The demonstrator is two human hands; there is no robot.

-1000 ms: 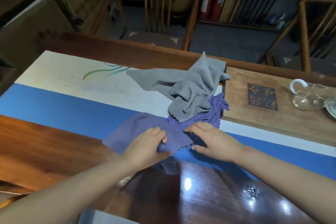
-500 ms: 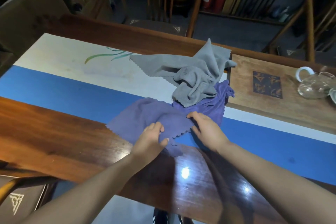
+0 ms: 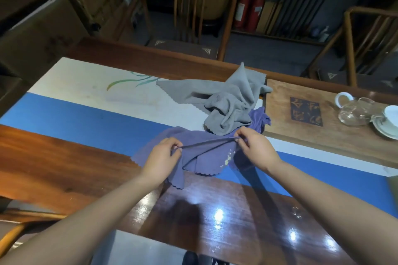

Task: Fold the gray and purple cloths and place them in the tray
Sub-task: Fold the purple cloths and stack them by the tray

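Near the centre of the frame both hands work the purple cloth [image 3: 200, 157]: the left hand [image 3: 160, 158] pinches one end of a raised edge with its fingers [image 3: 175, 146] curled round the fabric, and the right hand [image 3: 257, 148] pinches the other end, thumb and forefinger closed on it. That edge runs taut between the two hands – a thin line lifted off the tabletop [image 3: 64, 163] – while the rest of the cloth hangs and spreads beneath, its scalloped hem trailing onto the glossy wood at lower centre. A small pale floral mark shows on the cloth just left of the right hand. The far end of the purple cloth passes under the gray cloth [image 3: 228, 103], which lies crumpled in a heap just above the hands, one corner standing up and another flap stretched flat toward the left. Both cloths rest on a blue and white runner [image 3: 86, 114] with a green leaf painting at its upper left. At centre right sits the wooden tray [image 3: 286, 135] (a dark square of characters marks its surface), the gray cloth's right edge just touching its near corner. A glass teapot [image 3: 353, 112] and a white cup on a saucer [image 3: 387, 122] stand at the right edge – both on the tray. Wooden chairs [image 3: 187, 13] stand beyond the tabletop, and two red fire extinguishers [image 3: 249, 11] stand behind them.
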